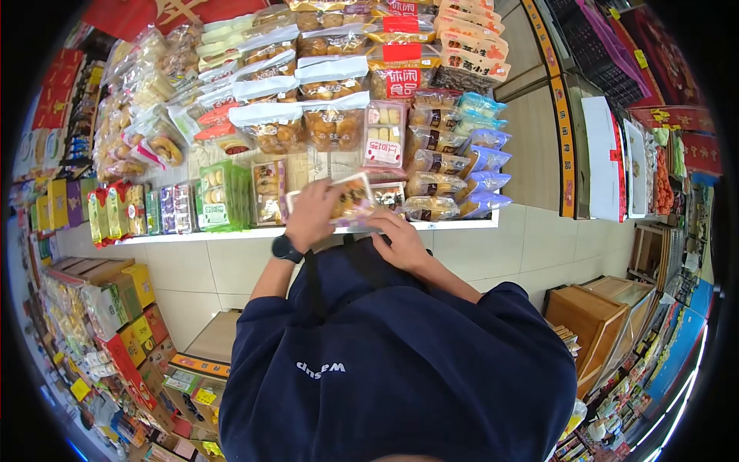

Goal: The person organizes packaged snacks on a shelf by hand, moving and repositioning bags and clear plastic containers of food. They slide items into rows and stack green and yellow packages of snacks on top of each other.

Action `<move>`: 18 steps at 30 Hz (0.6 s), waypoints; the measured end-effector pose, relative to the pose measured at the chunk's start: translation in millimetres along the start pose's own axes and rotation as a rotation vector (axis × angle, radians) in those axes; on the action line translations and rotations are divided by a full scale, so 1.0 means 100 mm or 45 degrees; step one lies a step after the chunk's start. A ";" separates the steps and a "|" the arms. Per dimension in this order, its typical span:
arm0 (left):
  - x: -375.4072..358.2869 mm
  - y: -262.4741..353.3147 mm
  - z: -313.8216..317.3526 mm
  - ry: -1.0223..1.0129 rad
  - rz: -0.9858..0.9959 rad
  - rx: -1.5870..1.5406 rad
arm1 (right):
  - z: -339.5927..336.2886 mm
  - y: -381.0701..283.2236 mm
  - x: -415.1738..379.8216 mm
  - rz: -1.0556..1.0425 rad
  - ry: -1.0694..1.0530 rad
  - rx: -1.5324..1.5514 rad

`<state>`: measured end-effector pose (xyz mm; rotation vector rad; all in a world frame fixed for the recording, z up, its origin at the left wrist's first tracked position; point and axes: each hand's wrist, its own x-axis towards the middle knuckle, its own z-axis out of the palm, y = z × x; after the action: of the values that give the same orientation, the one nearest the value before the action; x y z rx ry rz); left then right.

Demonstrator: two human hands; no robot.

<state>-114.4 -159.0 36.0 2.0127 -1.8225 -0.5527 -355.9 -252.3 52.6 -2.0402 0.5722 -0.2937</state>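
My left hand, with a dark watch on its wrist, lies over the left part of a flat pastry package, its fingers bent on the top. The package has a white edge and a printed, partly purple face, and is slightly tilted at the front of the display table. At its lower right corner, my right hand grips the edge with bent fingers. Just left of it stands a pack of round pastries. A pink pastry box lies behind. Another pack shows partly beside the held one.
Bags of brown pastries fill the table's middle. Stacked purple bags stand at the right, green packs at the left. A shelf with an orange strip is on the right. Wooden crates stand behind me.
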 end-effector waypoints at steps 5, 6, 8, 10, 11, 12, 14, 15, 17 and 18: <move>0.23 0.35 0.37 -0.093 0.140 0.014 | -0.02 0.08 -0.02 -0.093 0.079 -0.145; 0.25 0.38 0.45 -0.068 0.156 0.008 | 0.00 0.13 -0.05 -0.090 0.074 -0.180; 0.28 0.39 0.64 -0.016 0.183 0.002 | 0.08 0.25 -0.09 -0.071 0.045 -0.251; 0.31 0.39 0.70 0.008 0.196 0.014 | 0.13 0.36 -0.12 -0.040 0.000 -0.324; 0.29 0.38 0.71 0.004 0.189 0.019 | 0.15 0.41 -0.15 0.011 -0.018 -0.356; 0.28 0.39 0.68 -0.001 0.177 0.026 | 0.17 0.43 -0.16 0.059 -0.039 -0.384; 0.23 0.40 0.57 0.040 0.121 -0.082 | 0.20 0.46 -0.15 0.107 -0.071 -0.418; 0.21 0.39 0.52 0.062 0.095 -0.136 | 0.19 0.46 -0.15 0.113 -0.082 -0.429; 0.11 0.22 0.50 0.220 -0.067 -0.192 | 0.17 0.45 -0.14 0.143 -0.119 -0.437; 0.05 0.09 0.53 0.300 -0.145 -0.223 | 0.17 0.45 -0.13 0.148 -0.128 -0.431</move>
<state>-148.9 -165.8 -5.3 1.9785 -1.4781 -0.4662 -372.6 -252.7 5.4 -2.3192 0.7130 -0.0238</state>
